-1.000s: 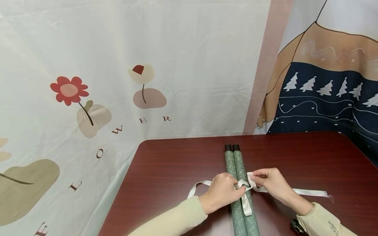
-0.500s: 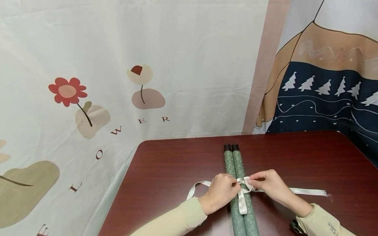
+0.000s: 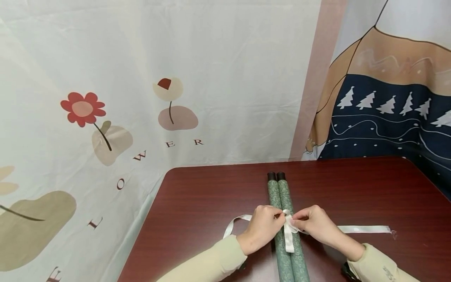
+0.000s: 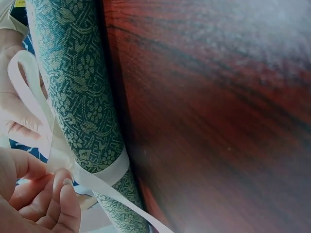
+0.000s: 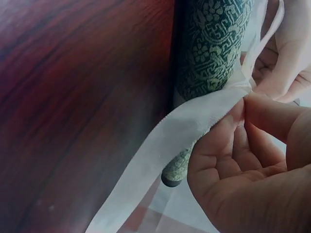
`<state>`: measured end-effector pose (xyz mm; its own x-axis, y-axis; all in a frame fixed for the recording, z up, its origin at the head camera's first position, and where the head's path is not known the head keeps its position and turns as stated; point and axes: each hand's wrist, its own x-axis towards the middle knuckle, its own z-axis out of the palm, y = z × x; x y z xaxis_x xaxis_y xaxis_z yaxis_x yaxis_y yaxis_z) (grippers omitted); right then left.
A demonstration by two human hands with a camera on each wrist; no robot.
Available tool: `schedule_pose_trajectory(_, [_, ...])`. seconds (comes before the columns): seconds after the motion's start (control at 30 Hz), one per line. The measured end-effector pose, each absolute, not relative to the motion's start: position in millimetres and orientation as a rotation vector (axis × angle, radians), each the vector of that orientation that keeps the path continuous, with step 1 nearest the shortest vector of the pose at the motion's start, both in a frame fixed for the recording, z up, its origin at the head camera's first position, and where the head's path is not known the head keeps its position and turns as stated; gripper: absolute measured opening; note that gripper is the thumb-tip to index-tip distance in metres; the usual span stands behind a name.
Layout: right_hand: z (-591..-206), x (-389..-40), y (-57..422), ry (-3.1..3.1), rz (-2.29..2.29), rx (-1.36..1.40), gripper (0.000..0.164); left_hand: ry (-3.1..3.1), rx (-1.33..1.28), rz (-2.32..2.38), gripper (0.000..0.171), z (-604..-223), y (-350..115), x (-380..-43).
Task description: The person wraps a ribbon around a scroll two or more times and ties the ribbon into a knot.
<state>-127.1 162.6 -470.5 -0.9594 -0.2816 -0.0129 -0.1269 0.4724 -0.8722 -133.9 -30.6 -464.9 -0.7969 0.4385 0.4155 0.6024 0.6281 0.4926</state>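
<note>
Two green floral-patterned rolls (image 3: 298,260) with black ends lie side by side, lengthwise on the table. A white ribbon (image 3: 288,239) goes round them, with a loop and a short hanging end on top. My left hand (image 3: 262,227) pinches the ribbon over the left roll. From the right side, my right hand (image 3: 315,223) pinches the ribbon close to the left fingertips. In the left wrist view a ribbon loop (image 4: 23,73) stands up beside the patterned roll (image 4: 80,82). The right wrist view shows the ribbon (image 5: 165,136) running past my curled fingers (image 5: 216,150); the knot is partly hidden.
The reddish-brown table (image 3: 211,188) spreads round the rolls. One ribbon tail (image 3: 366,229) lies out to the right with a frayed tip, and another tail (image 3: 232,224) curves left. Behind the table hangs a printed cloth (image 3: 229,78).
My right hand has come down and left, bringing its part of the ribbon onto the rolls near the left fingers. The left hand stays nearly in place, still pinching.
</note>
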Motion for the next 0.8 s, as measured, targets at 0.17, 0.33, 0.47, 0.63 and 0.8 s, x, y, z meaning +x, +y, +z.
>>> schedule_pose_trajectory(0.17, [-470,-130,157,2.629,-1.451,-0.341,0.006,-2.597,-0.84,-0.952,0.018,-465,-30,-132])
schedule_pose_trajectory(0.33, [-469,-132,152,2.68,-1.427,-0.286,0.01,-2.58,-0.852,-0.952,0.019,-464,-28,-132])
schedule_pose_trajectory(0.47, [-469,-133,151,2.719,-1.41,-0.284,0.013,-2.581,-0.851,-0.958,0.019,-464,-28,-131])
schedule_pose_trajectory(0.63, [-470,-134,149,2.759,-1.378,-0.27,0.014,-2.582,-0.902,-0.908,0.018,-464,-28,-129])
schedule_pose_trajectory(0.8, [-472,-135,147,2.783,-1.383,-0.228,0.011,-2.565,-0.998,-0.817,0.013,-466,-28,-123])
